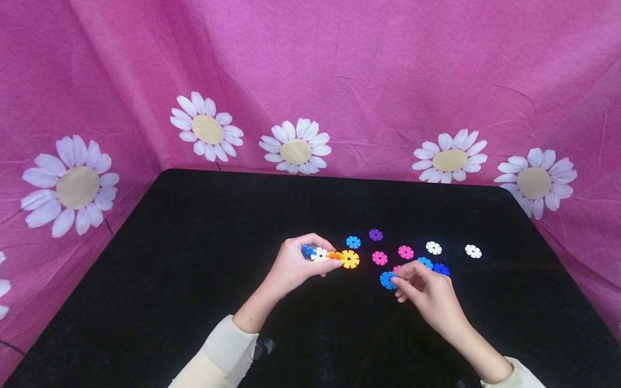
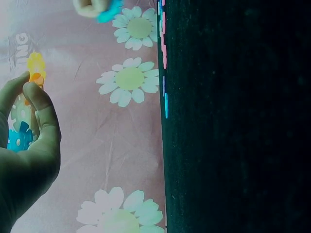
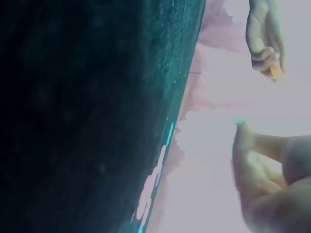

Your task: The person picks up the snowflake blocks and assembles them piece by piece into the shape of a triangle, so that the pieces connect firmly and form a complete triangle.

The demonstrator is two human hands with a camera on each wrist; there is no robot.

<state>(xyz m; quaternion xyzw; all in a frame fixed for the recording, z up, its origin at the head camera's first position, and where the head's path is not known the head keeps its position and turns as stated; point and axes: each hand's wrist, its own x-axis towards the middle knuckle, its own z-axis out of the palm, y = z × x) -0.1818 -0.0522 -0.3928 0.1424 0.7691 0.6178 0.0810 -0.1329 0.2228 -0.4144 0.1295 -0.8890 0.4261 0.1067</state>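
My left hand (image 1: pixel 291 267) grips a short chain of notched, flower-shaped building discs, joined edge to edge. From the palm outward run a blue disc (image 1: pixel 308 251), a white disc (image 1: pixel 318 255), an orange disc (image 1: pixel 333 256) seen nearly edge-on and a yellow disc (image 1: pixel 350 259). Thumb and fingers pinch near the orange one. To the right, my right hand (image 1: pixel 434 299) pinches a light blue disc (image 1: pixel 387 280) by its right edge, apart from the chain. In the right wrist view only a sliver of that light blue disc (image 3: pixel 239 120) shows above the fingertips.
Loose discs lie on the black table (image 1: pixel 218 226) beyond the hands: a light blue disc (image 1: pixel 353 242), a purple disc (image 1: pixel 375 235), several pink discs (image 1: pixel 406 251), two white discs (image 1: pixel 473 251) and a dark blue disc (image 1: pixel 441 269). A pink daisy-printed cloth (image 1: pixel 368 81) hangs behind.
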